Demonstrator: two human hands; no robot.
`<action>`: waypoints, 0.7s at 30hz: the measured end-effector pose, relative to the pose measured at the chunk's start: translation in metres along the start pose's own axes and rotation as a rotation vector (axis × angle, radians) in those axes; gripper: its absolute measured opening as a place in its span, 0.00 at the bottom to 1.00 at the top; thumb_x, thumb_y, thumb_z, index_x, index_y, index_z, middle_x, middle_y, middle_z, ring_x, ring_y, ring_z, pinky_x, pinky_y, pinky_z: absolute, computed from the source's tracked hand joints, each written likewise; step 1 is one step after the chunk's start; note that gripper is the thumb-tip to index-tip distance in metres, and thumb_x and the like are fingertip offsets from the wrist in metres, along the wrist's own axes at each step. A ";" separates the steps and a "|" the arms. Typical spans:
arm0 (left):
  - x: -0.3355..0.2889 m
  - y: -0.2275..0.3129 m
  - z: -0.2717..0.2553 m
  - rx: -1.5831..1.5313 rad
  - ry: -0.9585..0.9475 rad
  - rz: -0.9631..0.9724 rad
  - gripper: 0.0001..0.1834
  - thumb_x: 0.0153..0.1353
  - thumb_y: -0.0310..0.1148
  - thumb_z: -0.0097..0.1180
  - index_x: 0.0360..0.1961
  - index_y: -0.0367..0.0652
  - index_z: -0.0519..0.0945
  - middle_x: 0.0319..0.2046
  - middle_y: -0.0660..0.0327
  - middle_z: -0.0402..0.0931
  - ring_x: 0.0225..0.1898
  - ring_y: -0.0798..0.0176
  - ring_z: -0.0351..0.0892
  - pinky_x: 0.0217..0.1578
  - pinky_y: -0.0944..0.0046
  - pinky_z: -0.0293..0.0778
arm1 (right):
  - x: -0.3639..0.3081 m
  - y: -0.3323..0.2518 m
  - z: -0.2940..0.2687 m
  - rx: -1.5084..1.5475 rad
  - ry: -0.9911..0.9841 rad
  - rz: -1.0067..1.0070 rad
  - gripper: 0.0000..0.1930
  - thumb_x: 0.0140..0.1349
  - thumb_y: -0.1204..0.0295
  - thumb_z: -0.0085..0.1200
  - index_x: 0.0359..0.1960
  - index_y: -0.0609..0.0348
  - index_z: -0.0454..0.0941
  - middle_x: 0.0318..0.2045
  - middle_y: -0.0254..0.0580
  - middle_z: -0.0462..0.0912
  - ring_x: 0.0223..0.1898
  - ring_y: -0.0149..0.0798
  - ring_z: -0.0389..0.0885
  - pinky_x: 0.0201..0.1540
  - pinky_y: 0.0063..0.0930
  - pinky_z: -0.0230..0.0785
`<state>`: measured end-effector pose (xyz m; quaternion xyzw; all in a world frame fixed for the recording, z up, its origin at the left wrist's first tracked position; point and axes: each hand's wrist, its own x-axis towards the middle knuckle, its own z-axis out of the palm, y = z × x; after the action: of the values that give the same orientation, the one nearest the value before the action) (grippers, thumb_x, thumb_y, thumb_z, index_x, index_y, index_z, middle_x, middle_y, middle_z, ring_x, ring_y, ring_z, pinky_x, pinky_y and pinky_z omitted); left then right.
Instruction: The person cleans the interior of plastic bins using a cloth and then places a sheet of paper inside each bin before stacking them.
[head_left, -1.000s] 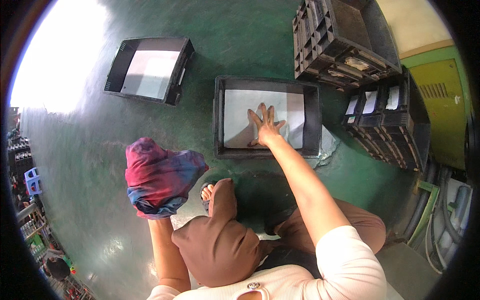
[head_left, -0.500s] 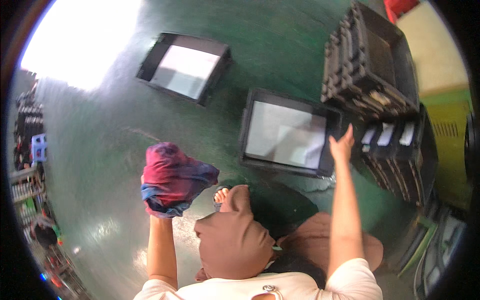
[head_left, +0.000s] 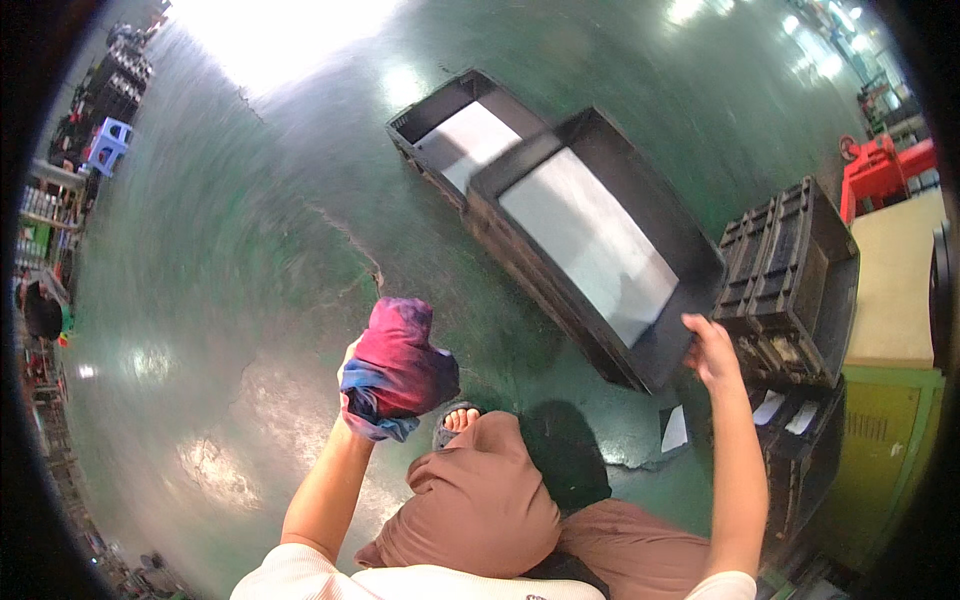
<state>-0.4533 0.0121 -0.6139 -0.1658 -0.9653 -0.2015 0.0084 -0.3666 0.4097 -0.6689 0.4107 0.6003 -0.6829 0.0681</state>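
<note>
A red and blue patterned cloth (head_left: 408, 360) is bunched over my left hand (head_left: 352, 362), which is closed on it, most of its fingers hidden. To the right, a long black plastic crate (head_left: 548, 282) stands slanted with a white sheet (head_left: 595, 250) flat inside. At its near right end my right hand (head_left: 712, 350) has its fingers curled at the end rim. The crate's far left end overlaps a second black crate (head_left: 425, 170), which also has a white sheet (head_left: 468, 140) in it.
On my right, black crates (head_left: 785, 270) are stacked beside a yellow-green cabinet (head_left: 895, 440). Red equipment (head_left: 885, 172) stands beyond them. A white paper piece (head_left: 674, 428) shows below the slanted crate. Far left are a blue stool (head_left: 108, 146) and shelving (head_left: 48, 215).
The near crate has swung round and tilted, its far end now overlapping the other crate. My right hand's fingers have curled at its end. The cloth in my left hand has shifted right.
</note>
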 end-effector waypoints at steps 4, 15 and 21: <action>-0.013 -0.047 0.004 -0.096 0.020 0.103 0.17 0.40 0.41 0.59 0.32 0.45 0.75 0.30 0.55 0.73 0.31 0.51 0.74 0.32 0.59 0.70 | 0.053 -0.046 0.112 0.021 -0.053 -0.133 0.23 0.48 0.63 0.56 0.39 0.72 0.69 0.35 0.50 0.76 0.32 0.43 0.78 0.32 0.40 0.75; -0.003 -0.108 0.004 -0.011 0.008 -0.046 0.17 0.44 0.36 0.52 0.37 0.45 0.73 0.32 0.53 0.73 0.33 0.49 0.75 0.34 0.58 0.71 | 0.134 -0.105 0.226 0.122 -0.176 -0.110 0.23 0.58 0.62 0.51 0.45 0.73 0.66 0.38 0.59 0.74 0.37 0.51 0.76 0.39 0.45 0.74; 0.013 -0.106 -0.001 -0.042 0.015 -0.018 0.17 0.43 0.38 0.54 0.36 0.45 0.73 0.31 0.53 0.73 0.33 0.48 0.75 0.34 0.58 0.72 | 0.152 -0.109 0.272 0.116 -0.197 -0.148 0.35 0.54 0.59 0.56 0.53 0.77 0.56 0.52 0.71 0.60 0.49 0.64 0.67 0.47 0.52 0.68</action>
<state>-0.5004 -0.0761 -0.6526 -0.1556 -0.9623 -0.2230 0.0101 -0.6606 0.2617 -0.6994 0.2997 0.5787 -0.7566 0.0522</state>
